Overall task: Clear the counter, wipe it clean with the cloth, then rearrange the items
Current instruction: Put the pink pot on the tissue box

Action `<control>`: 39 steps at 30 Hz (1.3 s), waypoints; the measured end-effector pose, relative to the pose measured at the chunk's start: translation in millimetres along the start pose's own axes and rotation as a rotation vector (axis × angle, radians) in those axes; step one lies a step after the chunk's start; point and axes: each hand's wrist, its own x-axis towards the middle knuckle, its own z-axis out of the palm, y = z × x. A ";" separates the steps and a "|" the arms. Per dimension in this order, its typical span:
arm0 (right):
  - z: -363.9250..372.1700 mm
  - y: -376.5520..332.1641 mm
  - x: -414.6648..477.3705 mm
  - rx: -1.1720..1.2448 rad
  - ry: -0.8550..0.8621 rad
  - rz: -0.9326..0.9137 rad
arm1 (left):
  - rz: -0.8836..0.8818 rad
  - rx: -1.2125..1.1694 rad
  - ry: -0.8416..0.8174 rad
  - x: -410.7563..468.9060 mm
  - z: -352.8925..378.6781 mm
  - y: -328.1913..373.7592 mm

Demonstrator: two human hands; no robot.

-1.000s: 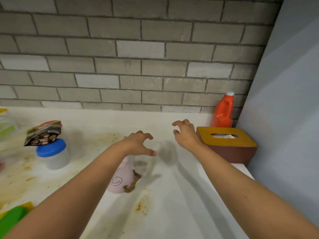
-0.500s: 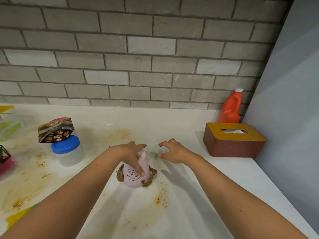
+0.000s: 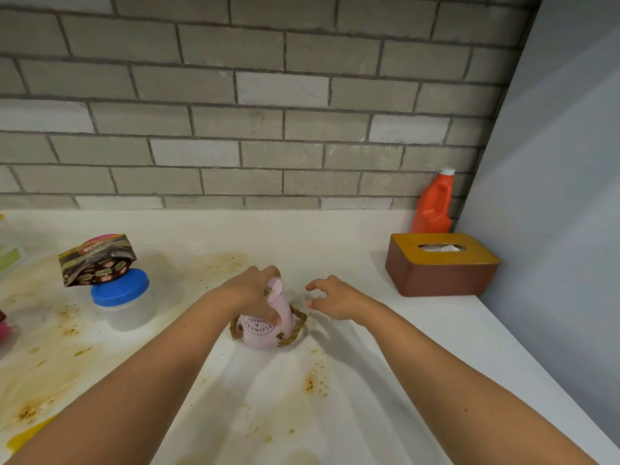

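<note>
The left hand (image 3: 250,290) grips the pink pot (image 3: 260,333) from above, fingers curled round its upper part (rope handles hang at either side). The pot stands in the middle of the stained counter (image 3: 335,397). The right hand (image 3: 335,298) hovers just beside it, fingers loosely curled, holding nothing. A snack packet (image 3: 95,260) rests on the blue-lidded jar (image 3: 125,307); white tissue shows in the slot of the tissue box (image 3: 436,273).

Bright, even, diffuse light; soft fanned shadows on the stained white bench (image 3: 369,414); grey brick wall (image 3: 268,95) bows towards the frame edges.

Left hand (image 3: 248,292) around pink pot (image 3: 260,338)
</note>
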 end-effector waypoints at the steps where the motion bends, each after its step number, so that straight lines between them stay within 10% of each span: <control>1: -1.4 -0.7 -2.3 0.076 0.009 0.005 | 0.004 -0.010 0.028 -1.6 -4.6 1.5; 9: -10.1 1.9 -13.2 0.905 -0.058 0.310 | 0.021 -0.193 0.395 -4.5 -28.4 27.3; 16: -34.4 11.3 -25.8 1.491 -0.124 0.198 | 0.197 -0.384 0.777 4.2 -5.9 77.2; 26: -105.7 58.5 -44.4 1.590 0.062 -0.016 | 0.557 -0.585 1.020 30.8 22.0 171.0; 39: -195.3 180.7 -58.8 1.240 0.538 -0.066 | 0.641 -0.476 0.830 98.4 52.1 288.6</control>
